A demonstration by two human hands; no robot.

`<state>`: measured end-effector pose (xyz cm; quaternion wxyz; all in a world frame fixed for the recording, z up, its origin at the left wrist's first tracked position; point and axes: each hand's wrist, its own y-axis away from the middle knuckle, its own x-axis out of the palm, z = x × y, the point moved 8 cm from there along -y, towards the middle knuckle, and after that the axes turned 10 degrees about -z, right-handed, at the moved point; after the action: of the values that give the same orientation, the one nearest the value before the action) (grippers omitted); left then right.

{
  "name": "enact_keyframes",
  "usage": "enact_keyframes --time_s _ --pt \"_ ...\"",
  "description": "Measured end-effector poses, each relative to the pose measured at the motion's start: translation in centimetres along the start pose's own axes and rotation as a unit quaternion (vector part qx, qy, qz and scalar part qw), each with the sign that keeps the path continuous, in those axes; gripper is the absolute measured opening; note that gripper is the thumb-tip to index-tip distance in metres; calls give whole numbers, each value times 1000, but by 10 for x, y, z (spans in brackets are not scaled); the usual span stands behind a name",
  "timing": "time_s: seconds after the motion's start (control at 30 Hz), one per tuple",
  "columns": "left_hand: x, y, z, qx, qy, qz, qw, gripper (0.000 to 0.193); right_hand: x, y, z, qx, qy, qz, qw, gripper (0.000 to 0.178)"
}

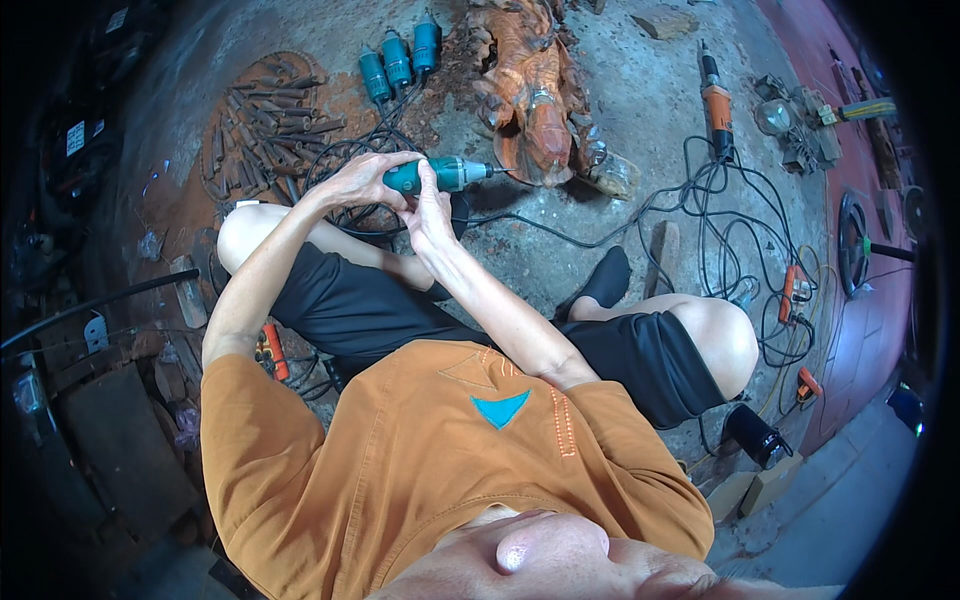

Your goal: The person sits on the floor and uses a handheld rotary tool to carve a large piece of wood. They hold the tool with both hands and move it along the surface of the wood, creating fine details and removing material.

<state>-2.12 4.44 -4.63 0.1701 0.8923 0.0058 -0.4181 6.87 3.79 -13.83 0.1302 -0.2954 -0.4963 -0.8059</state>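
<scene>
1. From where I stood, left hand (pixel 362 182) and right hand (pixel 432 218) both gripped a teal cylindrical power tool (pixel 446 175), seemingly for steadiness.
2. It was just left of a reddish-brown wooden carving (pixel 546 125), nose toward it.

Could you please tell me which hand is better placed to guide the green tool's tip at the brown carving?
Probably the right hand: it is on the green tool nearer its thin tip and the brown carving, while the left hand is around the rear end.
</scene>
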Motion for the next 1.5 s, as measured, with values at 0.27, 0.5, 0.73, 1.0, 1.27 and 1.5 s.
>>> enact_keyframes --time_s 0.27,0.5,0.73,1.0,1.27,1.5 --pt "1 1 1 0 8 -6 1000 84 -2 -4 0 -3 8 -7 1000 57" --pt "-1 -1 0 -11 -15 -29 999 85 -3 -15 1 4 12 -4 1000 55" --pt "-2 -2 -7 -19 -8 -30 999 86 -2 -13 10 0 10 -3 1000 54" --pt "-2 -3 -7 -9 -21 -34 999 87 0 -11 12 -3 8 22 1000 54" --pt "0 0 -6 8 -16 -11 1000 84 -6 -7 -2 -9 18 -16 1000 60" --pt "-2 0 -7 -1 -10 -30 1000 85 -3 -11 4 -6 23 11 1000 62"
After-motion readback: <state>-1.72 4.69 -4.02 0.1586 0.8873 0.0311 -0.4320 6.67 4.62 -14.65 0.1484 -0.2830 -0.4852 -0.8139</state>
